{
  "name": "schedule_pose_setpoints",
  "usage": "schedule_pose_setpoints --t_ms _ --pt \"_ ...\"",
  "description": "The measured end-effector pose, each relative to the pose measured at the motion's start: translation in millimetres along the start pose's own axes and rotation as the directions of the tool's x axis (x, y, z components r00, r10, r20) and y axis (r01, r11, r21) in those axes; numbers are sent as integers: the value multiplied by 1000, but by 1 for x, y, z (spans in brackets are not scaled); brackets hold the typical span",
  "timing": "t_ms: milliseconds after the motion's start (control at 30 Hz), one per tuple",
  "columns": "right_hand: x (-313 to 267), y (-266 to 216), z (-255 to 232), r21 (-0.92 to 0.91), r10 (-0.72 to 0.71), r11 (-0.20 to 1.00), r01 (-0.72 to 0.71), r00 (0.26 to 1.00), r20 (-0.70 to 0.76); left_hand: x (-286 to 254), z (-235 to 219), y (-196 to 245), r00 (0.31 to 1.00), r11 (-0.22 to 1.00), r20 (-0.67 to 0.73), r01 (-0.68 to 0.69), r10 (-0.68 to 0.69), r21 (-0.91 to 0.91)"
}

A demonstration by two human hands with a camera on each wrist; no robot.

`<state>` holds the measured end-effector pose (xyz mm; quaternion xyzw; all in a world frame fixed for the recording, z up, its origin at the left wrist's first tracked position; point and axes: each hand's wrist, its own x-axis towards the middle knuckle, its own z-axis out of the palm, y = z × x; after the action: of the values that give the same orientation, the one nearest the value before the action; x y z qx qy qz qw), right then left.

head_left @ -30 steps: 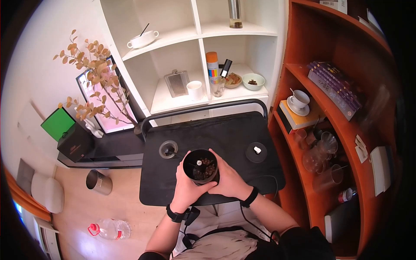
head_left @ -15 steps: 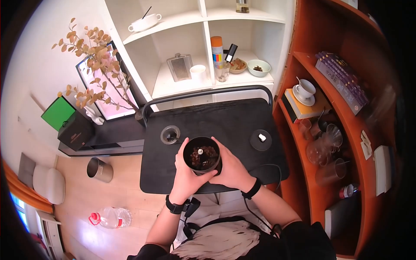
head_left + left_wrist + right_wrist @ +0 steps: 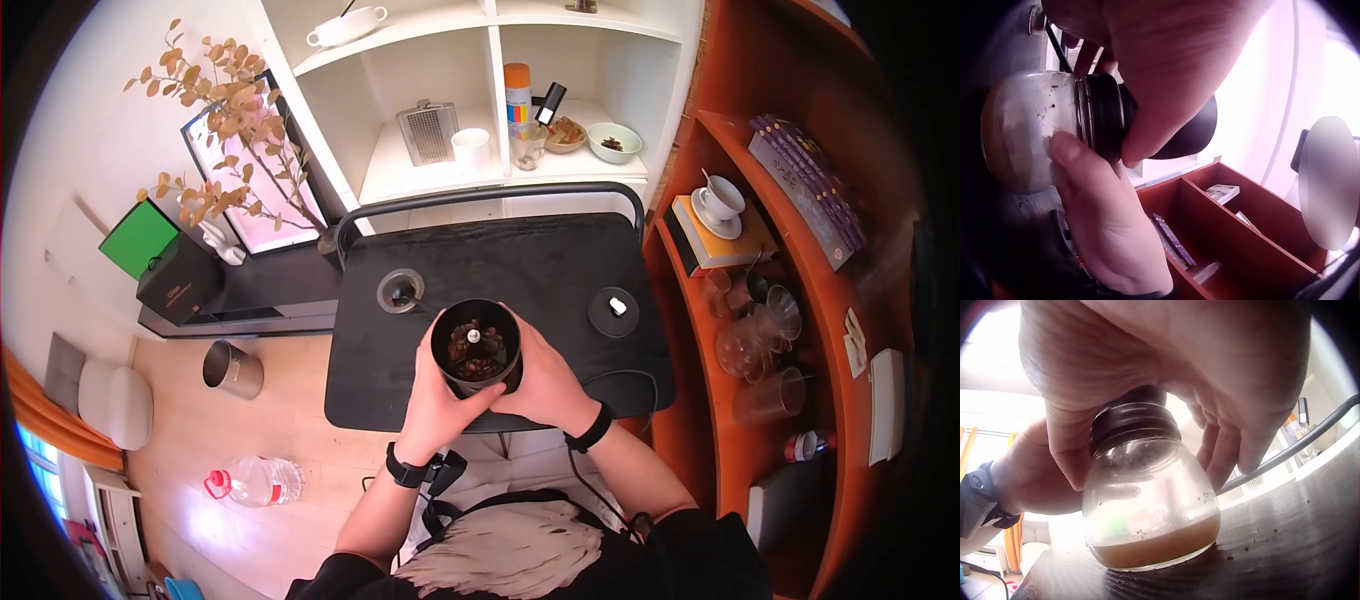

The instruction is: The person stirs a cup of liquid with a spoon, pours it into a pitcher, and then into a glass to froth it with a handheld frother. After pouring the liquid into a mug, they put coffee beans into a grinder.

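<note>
A coffee grinder (image 3: pixel 447 340) with a black hopper and a glass base stands between both hands. Coffee beans (image 3: pixel 487 350) lie around a metal shaft inside the hopper. My left hand (image 3: pixel 432 405) grips the grinder from the left, its thumb across the near side. From the right, my right hand (image 3: pixel 548 385) holds it too. The right wrist view shows the glass jar (image 3: pixel 1154 500) below the black collar, with a brown layer at its bottom, on the dark tabletop (image 3: pixel 1285 531). In the left wrist view, one thumb (image 3: pixel 1067 150) presses the glass.
On the black table (image 3: pixel 380 370) are a small round glass container (image 3: pixel 401 291) with a dark handled thing, and a black disc (image 3: pixel 613 312) bearing a white piece. A raised rail (image 3: pixel 490 190) borders the far edge. Wooden shelves (image 3: pixel 690 380) with glassware stand close at right.
The beans have spread from one side of the hopper to more evenly around the shaft. Both hands keep holding the grinder, while the head view has shifted and the table appears higher.
</note>
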<state>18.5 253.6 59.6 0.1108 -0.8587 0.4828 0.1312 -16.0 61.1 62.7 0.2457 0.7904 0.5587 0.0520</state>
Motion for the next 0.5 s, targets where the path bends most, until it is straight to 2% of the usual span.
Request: schedule_pose_setpoints --t_ms 67,100,167,233,300,433,500 --pt "0 1 0 4 -8 1000 8 1000 0 -1 0 10 988 999 -149 -49 50 10" --pt "0 1 0 -1 -21 1000 21 1000 -12 -1 0 6 987 999 -154 -42 42 6" --pt "0 1 0 -1 -32 999 32 999 -12 -1 0 -5 998 999 -60 -28 27 -22" --pt "0 -4 -2 16 27 999 -27 1000 15 -2 -1 1 995 999 -94 -28 29 17" --pt "1 -3 -2 15 25 1000 -25 1000 18 -1 -2 2 992 998 -120 -24 31 61" --pt "0 -1 0 9 0 1000 0 1000 7 -3 -1 -3 999 999 -41 37 -36 21" --pt "0 -2 -1 10 7 1000 -7 1000 11 -2 -1 2 996 998 -82 -12 18 64"
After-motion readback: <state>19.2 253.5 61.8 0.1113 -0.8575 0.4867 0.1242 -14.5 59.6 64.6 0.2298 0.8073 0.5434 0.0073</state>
